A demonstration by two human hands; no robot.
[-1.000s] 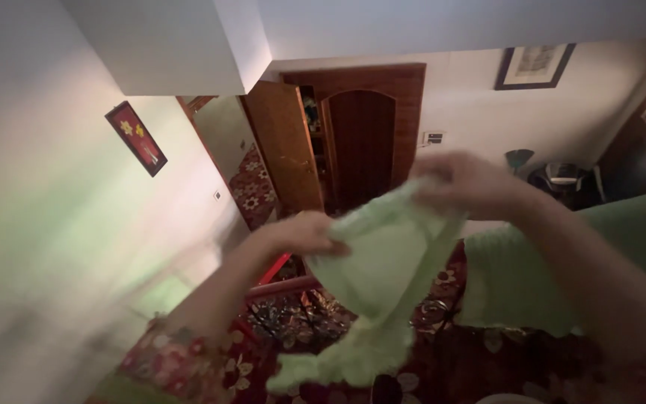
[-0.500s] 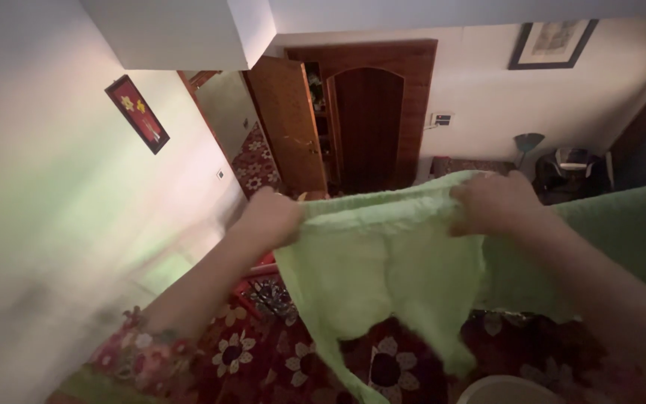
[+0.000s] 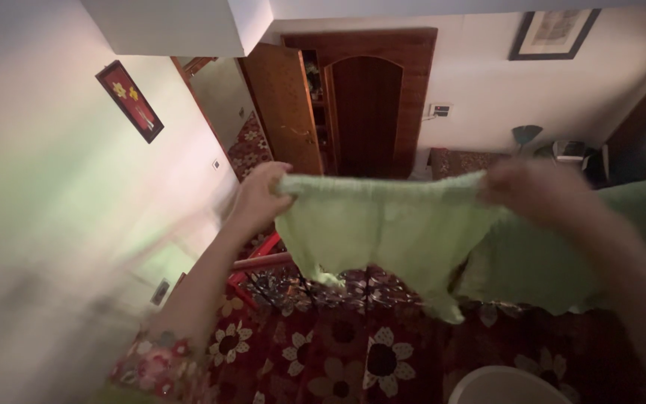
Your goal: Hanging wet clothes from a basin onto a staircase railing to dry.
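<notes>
Both hands hold a pale green cloth [image 3: 383,228] stretched flat by its top edge: the left hand [image 3: 258,196] pinches 1 corner, the right hand [image 3: 530,191], blurred, grips the other. Below lie a red floral carpet [image 3: 323,359] and a white bowl rim [image 3: 506,385]. A wooden door [image 3: 360,112] stands behind.

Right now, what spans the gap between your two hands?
In the head view, a light green cloth is stretched taut between the left hand and the right hand, each gripping a top corner.

pale green cloth [image 3: 383,224], red flowered carpet [image 3: 338,359]
</notes>
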